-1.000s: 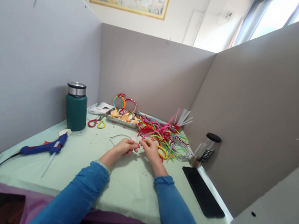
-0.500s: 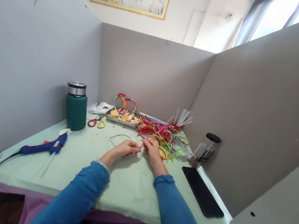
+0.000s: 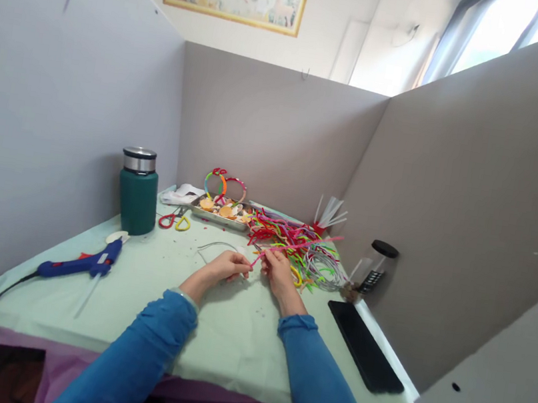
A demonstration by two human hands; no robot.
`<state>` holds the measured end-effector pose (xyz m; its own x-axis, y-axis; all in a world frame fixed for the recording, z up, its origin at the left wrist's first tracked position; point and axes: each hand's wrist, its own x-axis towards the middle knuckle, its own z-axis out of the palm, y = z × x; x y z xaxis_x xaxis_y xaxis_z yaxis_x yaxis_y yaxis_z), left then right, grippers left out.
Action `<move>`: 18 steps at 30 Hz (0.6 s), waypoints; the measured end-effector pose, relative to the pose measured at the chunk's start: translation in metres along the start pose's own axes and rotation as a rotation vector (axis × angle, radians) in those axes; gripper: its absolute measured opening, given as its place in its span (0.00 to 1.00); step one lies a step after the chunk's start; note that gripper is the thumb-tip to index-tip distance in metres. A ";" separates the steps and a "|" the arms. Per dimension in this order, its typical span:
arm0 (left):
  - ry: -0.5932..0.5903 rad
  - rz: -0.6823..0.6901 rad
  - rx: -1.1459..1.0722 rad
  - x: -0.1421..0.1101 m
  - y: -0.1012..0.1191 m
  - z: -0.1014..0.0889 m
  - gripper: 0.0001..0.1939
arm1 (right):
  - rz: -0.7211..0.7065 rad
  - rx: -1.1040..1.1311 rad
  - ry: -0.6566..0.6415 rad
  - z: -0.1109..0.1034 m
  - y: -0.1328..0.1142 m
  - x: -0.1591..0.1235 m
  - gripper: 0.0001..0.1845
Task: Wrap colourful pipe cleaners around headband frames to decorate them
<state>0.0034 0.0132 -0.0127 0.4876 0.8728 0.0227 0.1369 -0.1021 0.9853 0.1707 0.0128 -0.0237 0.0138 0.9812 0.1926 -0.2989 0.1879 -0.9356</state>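
Between my two hands stretches a fuzzy pink pipe cleaner (image 3: 305, 245), its long free end pointing right over a heap of pipe cleaners. My left hand (image 3: 229, 266) is closed, pinching near the lower end of the pink one. Closed as well, my right hand (image 3: 276, 269) pinches it a little farther along. A thin grey hoop, like a headband (image 3: 215, 244), curves behind my left hand; whether those fingers grip it too is hidden. Just beyond my right hand lies the colourful pipe cleaner heap (image 3: 289, 231), with a yellow loop (image 3: 296, 276) near the wrist.
On the left are a blue glue gun (image 3: 82, 266), a green flask (image 3: 137, 202) and scissors (image 3: 181, 223). A metal tray (image 3: 218, 220) of small pieces stands at the back with decorated hoops (image 3: 216, 183). At right lie a black phone (image 3: 364, 347) and a black-lidded jar (image 3: 376, 271).
The free end of the pink pipe cleaner has swung down and to the right, from steeply raised to nearly level. My right hand has shifted slightly right; my left hand stays put.
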 end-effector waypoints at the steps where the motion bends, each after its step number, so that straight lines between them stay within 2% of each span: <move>1: -0.005 -0.002 -0.013 -0.001 0.001 0.000 0.17 | 0.002 0.005 -0.016 0.000 0.000 -0.001 0.18; 4: -0.036 -0.003 -0.090 -0.003 0.003 0.001 0.22 | 0.016 0.020 -0.090 0.002 0.000 -0.003 0.17; 8: -0.038 -0.013 -0.160 -0.003 0.003 0.001 0.22 | 0.018 -0.017 -0.182 0.007 0.001 -0.006 0.16; 11: 0.000 -0.045 -0.185 -0.002 0.002 0.000 0.23 | 0.014 -0.090 -0.191 0.008 0.002 -0.007 0.16; 18: 0.060 -0.024 -0.171 -0.003 0.007 0.001 0.21 | -0.027 -0.128 -0.156 0.008 0.004 -0.007 0.16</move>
<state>0.0040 0.0094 -0.0066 0.4327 0.9015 0.0043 -0.0030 -0.0033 1.0000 0.1615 0.0068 -0.0267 -0.1312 0.9588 0.2519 -0.1765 0.2275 -0.9577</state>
